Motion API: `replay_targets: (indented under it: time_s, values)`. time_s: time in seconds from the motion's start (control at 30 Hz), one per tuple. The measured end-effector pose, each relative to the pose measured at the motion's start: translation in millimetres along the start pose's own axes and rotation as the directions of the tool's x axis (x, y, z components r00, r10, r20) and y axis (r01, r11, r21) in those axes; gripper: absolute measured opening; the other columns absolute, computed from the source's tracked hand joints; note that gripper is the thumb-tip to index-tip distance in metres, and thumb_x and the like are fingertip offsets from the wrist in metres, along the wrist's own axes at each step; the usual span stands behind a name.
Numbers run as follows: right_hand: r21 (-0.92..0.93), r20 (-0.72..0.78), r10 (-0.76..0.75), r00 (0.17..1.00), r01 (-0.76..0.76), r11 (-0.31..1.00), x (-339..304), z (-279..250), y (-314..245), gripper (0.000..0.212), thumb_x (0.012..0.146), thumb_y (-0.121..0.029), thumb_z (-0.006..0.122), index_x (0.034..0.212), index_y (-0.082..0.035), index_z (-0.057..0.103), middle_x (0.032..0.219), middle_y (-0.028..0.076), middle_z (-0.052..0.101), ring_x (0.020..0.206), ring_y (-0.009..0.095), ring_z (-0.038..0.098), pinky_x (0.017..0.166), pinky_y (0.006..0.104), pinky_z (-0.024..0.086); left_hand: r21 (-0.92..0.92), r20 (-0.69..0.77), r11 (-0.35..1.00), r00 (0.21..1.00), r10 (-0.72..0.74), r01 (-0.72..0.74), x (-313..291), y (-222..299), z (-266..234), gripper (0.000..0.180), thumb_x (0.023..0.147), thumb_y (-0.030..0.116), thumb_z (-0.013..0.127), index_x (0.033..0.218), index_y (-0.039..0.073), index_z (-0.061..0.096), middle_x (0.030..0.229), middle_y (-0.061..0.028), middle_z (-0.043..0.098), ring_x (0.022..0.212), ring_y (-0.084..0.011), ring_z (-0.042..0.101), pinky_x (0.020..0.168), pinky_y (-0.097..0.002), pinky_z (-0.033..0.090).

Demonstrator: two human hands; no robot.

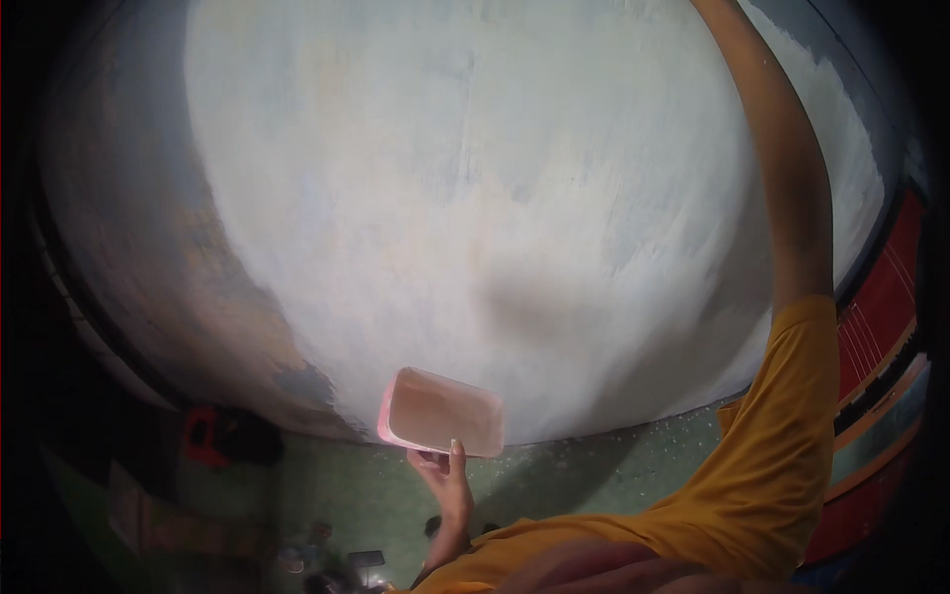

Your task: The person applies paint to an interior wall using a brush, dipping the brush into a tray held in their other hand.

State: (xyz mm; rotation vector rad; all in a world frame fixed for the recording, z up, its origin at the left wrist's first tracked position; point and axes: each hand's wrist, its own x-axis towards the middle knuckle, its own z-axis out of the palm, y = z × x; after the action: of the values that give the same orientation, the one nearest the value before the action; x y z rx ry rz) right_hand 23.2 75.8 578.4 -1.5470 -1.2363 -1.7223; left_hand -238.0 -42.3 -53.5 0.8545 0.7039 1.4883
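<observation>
Head view: pink tub (450, 388) in left hand (450, 483)

At six o'clock, the left hand grips the tub's near edge, thumb over the rim. It looks light and slightly flexible; rim and underside suit holding. The right hand lies beyond one o'clock; cannot tell its state.

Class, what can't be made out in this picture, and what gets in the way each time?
All in the head view:
Right hand, and anything it may hold: cut off by the top edge, where the right arm leaves.
Some fingers of the left hand: hidden behind the tub.
Red thing, lower left: too dim and blurred to name.
Small things near the bottom edge: too small and dim to tell.
</observation>
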Motion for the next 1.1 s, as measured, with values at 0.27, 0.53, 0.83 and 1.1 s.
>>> replay_targets:
  time_s: [0.27, 0.53, 0.83, 1.1]
  values:
    - [0.059, 0.430, -0.504, 0.749, 0.534, 0.843, -186.8, 10.9, -74.2, 0.041, 0.079, -0.015, 0.060, 0.120, -0.018, 0.063, 0.113, 0.005, 0.064, 0.109, 0.022, 0.058, 0.086, 0.0364, 0.051, -0.006, -0.070, 1.000, 0.998, 0.006, -0.006, -2.0, -1.4, 0.2, 0.065, 0.091, 0.021, 0.062, 0.138, 0.009, 0.019, 0.133, -0.0111, 0.034, 0.118, -0.0217, 0.042, 0.093, -0.0392, 0.044]
    - [0.701, 0.286, -0.573, 0.768, 0.240, 0.671, -385.1, 3.3, -111.9, 0.042, 0.073, -0.012, 0.070, 0.114, -0.010, 0.065, 0.098, 0.003, 0.067, 0.093, 0.023, 0.064, 0.075, 0.0342, 0.055, 0.015, -0.064, 0.999, 0.997, 0.052, -0.051, -4.2, 8.7, 9.3, 0.062, 0.091, 0.024, 0.062, 0.135, 0.007, 0.022, 0.131, -0.0096, 0.036, 0.117, -0.0200, 0.042, 0.091, -0.0373, 0.044]
    - [0.583, 0.807, 0.004, 0.590, -0.795, -0.167, -471.7, -118.1, -141.2, 0.022, 0.088, -0.012, 0.067, 0.100, 0.006, 0.064, 0.092, 0.008, 0.067, 0.080, 0.008, 0.062, 0.067, 0.0229, 0.050, 0.042, -0.083, 0.978, 0.975, 0.205, -0.203, 3.6, -0.5, 7.8, 0.060, 0.091, 0.021, 0.063, 0.135, 0.011, 0.024, 0.116, -0.0040, 0.042, 0.099, -0.0121, 0.044, 0.082, -0.0295, 0.042]
    - [0.518, 0.854, 0.097, 0.511, -0.851, -0.083, -510.6, -151.6, -196.0, 0.015, 0.085, -0.009, 0.068, 0.094, 0.003, 0.064, 0.081, 0.008, 0.068, 0.072, 0.011, 0.063, 0.065, 0.0239, 0.050, 0.110, 0.069, 0.940, 0.946, 0.317, -0.323, 3.4, 15.0, 4.2, 0.084, 0.086, 0.010, 0.065, 0.144, 0.005, 0.005, 0.136, -0.0146, 0.030, 0.123, -0.0228, 0.037, 0.102, -0.0393, 0.033]
